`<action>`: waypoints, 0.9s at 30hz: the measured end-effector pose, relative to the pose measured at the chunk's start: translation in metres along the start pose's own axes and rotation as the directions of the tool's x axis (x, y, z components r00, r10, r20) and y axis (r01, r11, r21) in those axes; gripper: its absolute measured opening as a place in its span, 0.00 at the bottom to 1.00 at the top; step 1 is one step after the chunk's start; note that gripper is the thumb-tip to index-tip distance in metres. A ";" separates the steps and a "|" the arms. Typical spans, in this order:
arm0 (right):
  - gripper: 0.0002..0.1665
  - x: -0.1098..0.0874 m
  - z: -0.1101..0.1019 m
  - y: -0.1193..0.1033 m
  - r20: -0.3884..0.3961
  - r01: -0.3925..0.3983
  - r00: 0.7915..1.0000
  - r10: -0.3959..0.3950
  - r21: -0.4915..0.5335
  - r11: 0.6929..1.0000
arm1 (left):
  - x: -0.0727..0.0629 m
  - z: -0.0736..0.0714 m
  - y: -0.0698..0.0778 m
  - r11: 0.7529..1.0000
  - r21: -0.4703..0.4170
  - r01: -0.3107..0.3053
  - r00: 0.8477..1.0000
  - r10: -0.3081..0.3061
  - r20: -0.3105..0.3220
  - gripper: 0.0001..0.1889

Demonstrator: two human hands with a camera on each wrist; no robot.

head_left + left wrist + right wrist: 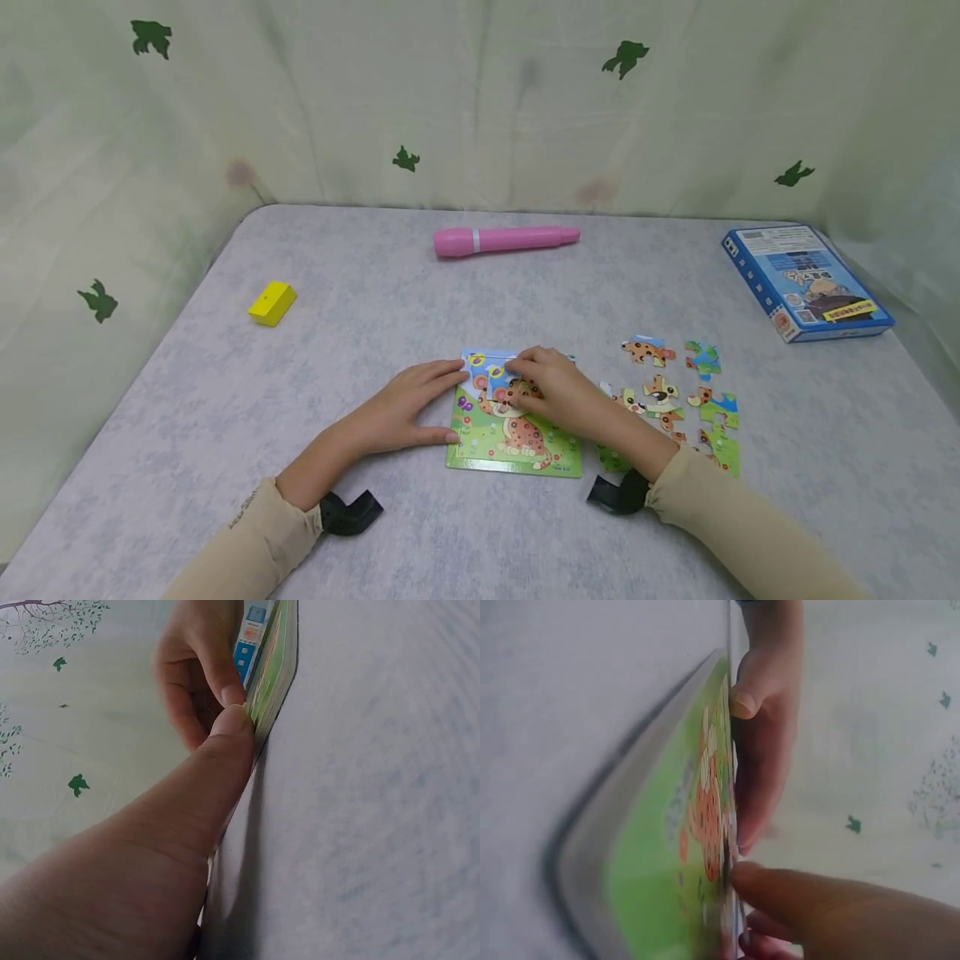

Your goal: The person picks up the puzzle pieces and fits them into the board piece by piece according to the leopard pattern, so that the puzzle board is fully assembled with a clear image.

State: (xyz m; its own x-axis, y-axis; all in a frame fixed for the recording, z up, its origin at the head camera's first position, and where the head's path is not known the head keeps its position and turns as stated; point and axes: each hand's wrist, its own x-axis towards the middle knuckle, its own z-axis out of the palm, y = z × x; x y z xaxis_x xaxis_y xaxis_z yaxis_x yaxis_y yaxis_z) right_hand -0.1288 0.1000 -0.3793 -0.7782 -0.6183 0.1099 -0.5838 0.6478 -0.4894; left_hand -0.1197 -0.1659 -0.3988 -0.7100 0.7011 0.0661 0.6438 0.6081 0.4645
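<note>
A puzzle board [517,450] with a spotted cartoon animal on green lies on the table in front of the person. Along its left edge rests the left hand [408,408], fingers extended and the thumb [232,724] touching the board's side. Over the board's upper part, the right hand [558,387] pinches a puzzle piece [497,379] of blue sky and spotted fur between thumb and fingers. That piece shows only as a thin edge in the right wrist view, low over the board. The right hand covers the board's upper right.
Several loose puzzle pieces [663,396] lie right of the board, some under the right forearm. A pink marker-shaped stick [517,240] lies at the back. A yellow block [272,303] sits at left, and a blue box [810,283] at the back right.
</note>
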 end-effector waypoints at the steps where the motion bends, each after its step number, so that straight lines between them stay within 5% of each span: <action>1: 0.25 0.002 0.002 0.001 0.005 0.001 1.000 -0.001 -0.003 1.000 | 0.000 0.000 0.000 1.000 -0.001 -0.002 1.000 0.002 -0.001 0.42; 14: 0.26 0.017 0.014 0.006 -0.039 0.009 0.999 -0.009 0.004 1.000 | 0.000 0.000 0.001 1.000 -0.009 -0.018 0.999 0.018 -0.028 0.42; 27: 0.25 0.024 0.018 0.006 -0.113 0.018 0.993 -0.022 -0.043 0.999 | 0.001 -0.004 0.005 1.000 0.013 -0.018 1.000 0.017 0.013 0.39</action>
State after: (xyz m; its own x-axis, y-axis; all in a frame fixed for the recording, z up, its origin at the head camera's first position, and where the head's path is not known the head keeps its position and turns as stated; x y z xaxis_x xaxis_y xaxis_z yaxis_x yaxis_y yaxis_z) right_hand -0.1466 0.0811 -0.3951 -0.7862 -0.5781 0.2182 -0.6067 0.6552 -0.4500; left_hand -0.1187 -0.1639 -0.3929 -0.6948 0.7164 0.0625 0.6599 0.6006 0.4515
